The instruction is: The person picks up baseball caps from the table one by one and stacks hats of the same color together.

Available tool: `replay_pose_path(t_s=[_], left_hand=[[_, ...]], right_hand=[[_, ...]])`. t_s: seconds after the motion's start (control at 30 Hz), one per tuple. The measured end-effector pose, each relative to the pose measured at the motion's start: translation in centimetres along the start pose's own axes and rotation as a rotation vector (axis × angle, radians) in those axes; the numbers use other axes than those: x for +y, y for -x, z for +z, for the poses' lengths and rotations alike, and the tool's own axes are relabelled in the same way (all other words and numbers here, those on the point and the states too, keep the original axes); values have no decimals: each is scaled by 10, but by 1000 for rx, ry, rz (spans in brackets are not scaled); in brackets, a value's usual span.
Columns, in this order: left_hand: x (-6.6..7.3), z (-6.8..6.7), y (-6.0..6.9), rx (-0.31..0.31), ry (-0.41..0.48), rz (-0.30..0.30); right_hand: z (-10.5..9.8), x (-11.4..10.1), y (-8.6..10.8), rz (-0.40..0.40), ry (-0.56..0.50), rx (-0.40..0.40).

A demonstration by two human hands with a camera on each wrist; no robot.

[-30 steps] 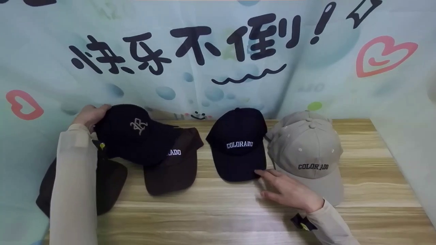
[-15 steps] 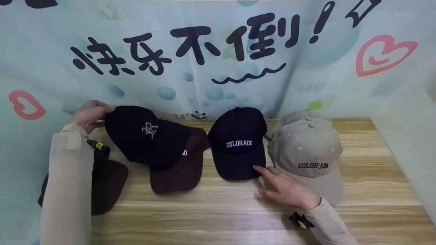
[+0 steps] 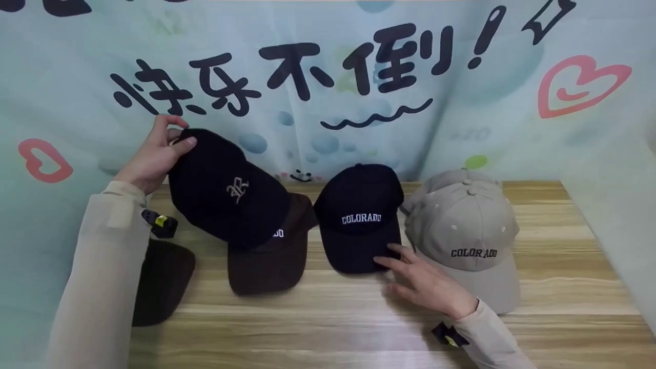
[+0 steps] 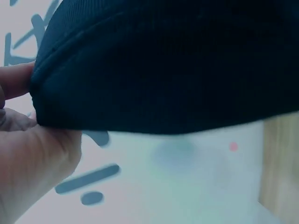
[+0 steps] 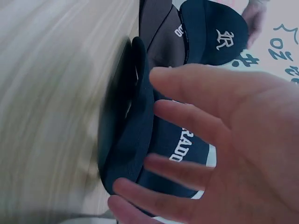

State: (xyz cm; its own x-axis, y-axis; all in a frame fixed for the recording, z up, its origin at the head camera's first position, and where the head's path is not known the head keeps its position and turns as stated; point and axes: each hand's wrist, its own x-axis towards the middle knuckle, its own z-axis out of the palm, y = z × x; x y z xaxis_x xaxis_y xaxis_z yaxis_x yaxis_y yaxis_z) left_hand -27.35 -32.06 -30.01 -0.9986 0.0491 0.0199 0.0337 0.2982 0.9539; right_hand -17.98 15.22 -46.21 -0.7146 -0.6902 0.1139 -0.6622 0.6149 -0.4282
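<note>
Pinching the soft, domed R cap [image 3: 220, 174] by one edge, the left hand [image 3: 156, 156] holds it tilted, its crown hiding most of the brown cap's [image 3: 269, 269] lettering. Below that hand, a dark cap [image 3: 166, 282] is partly covered by the sleeve [image 3: 97, 271]. The right hand [image 3: 428, 282] has loosely spread fingers over the navy cap's [image 3: 361, 230] curved brim; contact is hard to judge. Just beyond it sits a matte grey cap [image 3: 469, 225]. Streaked wooden table [image 3: 338, 333] spreads between both hands, its side edge well right of the right hand.
</note>
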Motion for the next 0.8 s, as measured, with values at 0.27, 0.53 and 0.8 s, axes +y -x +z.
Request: replay_pose_path(t_s=[0.27,0.53,0.8], left_hand=[[26,31,0,-58,-195,164],[46,64,1,-215,-233,334],[56,101,10,-410,-220,456]], right_hand=[[3,-1,-3,-4,0,-42],[-1,0,-5,-26,-20,-35],[-12,0,-3,-9,11,-80]])
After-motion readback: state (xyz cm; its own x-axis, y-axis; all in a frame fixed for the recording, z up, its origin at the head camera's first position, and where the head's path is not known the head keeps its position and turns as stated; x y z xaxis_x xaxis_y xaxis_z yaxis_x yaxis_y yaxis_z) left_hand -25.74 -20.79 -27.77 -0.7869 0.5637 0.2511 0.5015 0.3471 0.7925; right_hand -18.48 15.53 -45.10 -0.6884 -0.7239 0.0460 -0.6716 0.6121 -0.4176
